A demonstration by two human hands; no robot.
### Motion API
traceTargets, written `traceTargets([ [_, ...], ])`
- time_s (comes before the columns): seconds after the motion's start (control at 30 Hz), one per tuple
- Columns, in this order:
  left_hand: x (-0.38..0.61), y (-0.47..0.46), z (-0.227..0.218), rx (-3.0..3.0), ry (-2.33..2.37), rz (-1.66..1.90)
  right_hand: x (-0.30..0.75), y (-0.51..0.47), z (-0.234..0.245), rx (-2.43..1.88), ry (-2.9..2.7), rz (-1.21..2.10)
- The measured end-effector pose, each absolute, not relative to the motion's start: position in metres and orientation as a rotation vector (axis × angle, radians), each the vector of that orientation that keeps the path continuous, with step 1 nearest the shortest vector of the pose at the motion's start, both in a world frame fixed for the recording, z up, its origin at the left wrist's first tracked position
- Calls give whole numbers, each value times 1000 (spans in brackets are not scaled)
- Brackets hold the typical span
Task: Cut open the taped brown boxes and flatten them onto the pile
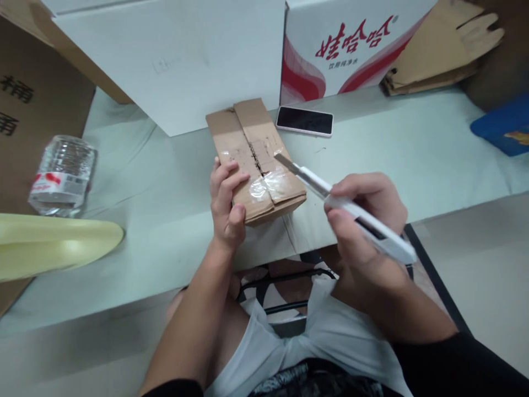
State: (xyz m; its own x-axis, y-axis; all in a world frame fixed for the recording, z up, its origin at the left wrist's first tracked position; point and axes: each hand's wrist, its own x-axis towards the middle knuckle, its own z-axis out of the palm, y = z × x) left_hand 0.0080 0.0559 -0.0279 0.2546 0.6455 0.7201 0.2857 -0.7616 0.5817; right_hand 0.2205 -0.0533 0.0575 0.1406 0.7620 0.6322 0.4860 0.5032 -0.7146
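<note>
A small brown cardboard box (258, 160) with clear tape over its middle seam rests on the table, its near end by the table's front edge. My left hand (226, 201) grips the box's left side, fingers on top and thumb at the near corner. In my right hand (367, 215) is a white utility knife (351, 212), held between thumb and fingers with its blade out. The blade tip points left and lies over or just above the right part of the box top; whether it touches I cannot tell. A dark torn line runs along the seam.
Behind the box lies a phone (305, 121), near large white cartons (185, 60). A clear water bottle (64, 176) and a yellow curved object (58, 245) are at left. Folded cardboard (433, 49) and a blue item (506, 127) are at right on the table (165, 237).
</note>
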Motion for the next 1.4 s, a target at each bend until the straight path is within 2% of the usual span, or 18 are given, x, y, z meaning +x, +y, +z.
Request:
traceTargets([
  [0.13, 10, 54, -28, 2185, 834, 1518, 213, -52, 63, -1024, -1627, 264],
  [0.9, 20, 51, -31, 2157, 889, 1579, 196, -52, 58, -1201, -1748, -94],
  [1.4, 23, 50, -33, 2137, 923, 1630, 190, -57, 62, -1255, -1760, -57],
])
